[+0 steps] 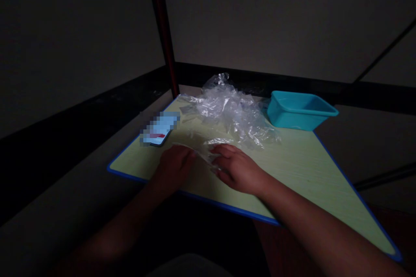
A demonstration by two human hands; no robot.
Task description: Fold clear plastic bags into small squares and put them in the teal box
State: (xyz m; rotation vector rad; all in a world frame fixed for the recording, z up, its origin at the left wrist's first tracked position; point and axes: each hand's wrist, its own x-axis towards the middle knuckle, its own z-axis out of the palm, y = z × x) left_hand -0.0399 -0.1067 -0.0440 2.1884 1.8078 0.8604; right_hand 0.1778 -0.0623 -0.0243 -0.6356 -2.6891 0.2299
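Near the front of the table, my left hand (177, 162) is closed on the edge of a clear plastic bag (204, 155). My right hand (238, 166) has its fingers curled around the other side of the same bag, the thumb below. Thin film stretches between the two hands, and the left fingertips are partly hidden in shadow. Just beyond my hands lies a loose heap of crumpled clear plastic bags (227, 110), shiny and tangled.
A turquoise plastic basin (292, 119) stands at the back right of the pale table (292, 173), which has a blue rim. A phone (160, 130) with a lit, blurred screen rests at the left edge. Dark fabric walls and a dark red pole (164, 30) rise behind.
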